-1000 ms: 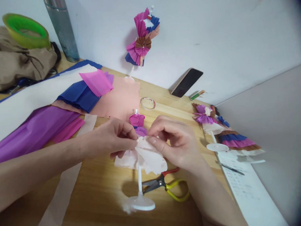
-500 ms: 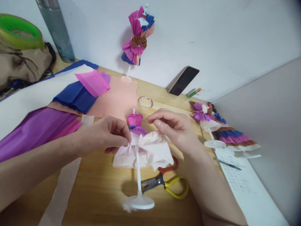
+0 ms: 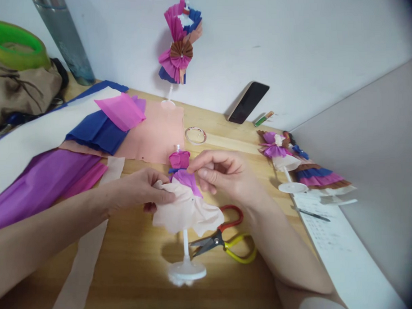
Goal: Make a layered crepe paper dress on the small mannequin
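Observation:
A small paper dress stands upright on a white stand (image 3: 187,268) in front of me. It has a pink bodice (image 3: 179,160), a blue band, a purple layer (image 3: 189,178) and a crinkled white paper skirt (image 3: 191,213). My left hand (image 3: 156,192) pinches the skirt's upper left edge between thumb and fingers. Beside the waist, my right hand (image 3: 223,169) has its thumb and index finger pressed close together; anything between them is too small to make out. Scissors (image 3: 217,240) with one red and one yellow handle lie partly open right of the stand.
Coloured paper sheets (image 3: 154,133) and a pale strip (image 3: 89,253) lie on the left. A finished paper dress (image 3: 180,51) stands at the wall, near a phone (image 3: 249,102) and a ring-shaped band (image 3: 196,135). More paper dresses (image 3: 276,145), a pen (image 3: 314,214) and a written sheet (image 3: 344,253) are on the right.
The white paper now drapes over the front of the stand, with my left hand gripping its edge. My right hand has come left to the dress's waist. The view has shifted slightly.

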{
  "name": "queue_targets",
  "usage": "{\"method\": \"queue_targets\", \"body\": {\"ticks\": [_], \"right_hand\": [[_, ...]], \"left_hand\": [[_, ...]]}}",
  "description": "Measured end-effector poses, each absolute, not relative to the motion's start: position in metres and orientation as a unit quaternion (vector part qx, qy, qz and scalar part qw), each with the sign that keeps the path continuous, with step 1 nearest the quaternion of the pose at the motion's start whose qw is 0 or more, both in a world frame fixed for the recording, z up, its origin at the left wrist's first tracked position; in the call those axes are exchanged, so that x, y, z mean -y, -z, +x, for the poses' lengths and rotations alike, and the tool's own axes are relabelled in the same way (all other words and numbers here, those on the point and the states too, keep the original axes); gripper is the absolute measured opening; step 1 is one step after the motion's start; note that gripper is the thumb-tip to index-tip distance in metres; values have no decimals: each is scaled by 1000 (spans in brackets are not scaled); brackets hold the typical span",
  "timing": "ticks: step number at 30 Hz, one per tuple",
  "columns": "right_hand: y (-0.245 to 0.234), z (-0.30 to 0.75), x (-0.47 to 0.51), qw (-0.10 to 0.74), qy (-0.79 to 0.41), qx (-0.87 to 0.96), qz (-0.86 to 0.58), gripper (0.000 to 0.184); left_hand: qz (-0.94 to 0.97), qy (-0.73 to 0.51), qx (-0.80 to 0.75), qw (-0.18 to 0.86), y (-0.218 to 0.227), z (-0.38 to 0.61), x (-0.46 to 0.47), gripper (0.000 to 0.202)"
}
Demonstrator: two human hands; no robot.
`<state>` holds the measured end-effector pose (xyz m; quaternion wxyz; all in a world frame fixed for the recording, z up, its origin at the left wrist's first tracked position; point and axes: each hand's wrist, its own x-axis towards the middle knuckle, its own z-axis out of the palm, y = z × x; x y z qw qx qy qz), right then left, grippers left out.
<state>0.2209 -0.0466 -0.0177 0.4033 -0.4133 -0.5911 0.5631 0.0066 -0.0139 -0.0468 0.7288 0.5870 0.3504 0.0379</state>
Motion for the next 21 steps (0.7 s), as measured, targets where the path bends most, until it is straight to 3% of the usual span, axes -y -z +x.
{"method": "queue_targets", "body": {"ticks": [4,9,11,17,21], "right_hand": [[16,229,42,385,-485,656,-432,8],[18,234,39,186,-348,831,-393,31],[20,233,38,151,-304,852,-399,36],[26,226,36,193,-296,818,-454,12],[30,224,35,242,-351,771,-473,7]], "left_hand": [[596,-12,-350,723,48,3,9,36],[606,-17,-360,709,41,-9,-5,26],[609,-17,-351,711,36,-14,-9,33],[559,-64,-366,741,31,-4,-11,53],[539,-95,-399,736,39,10,-11,48]]}}
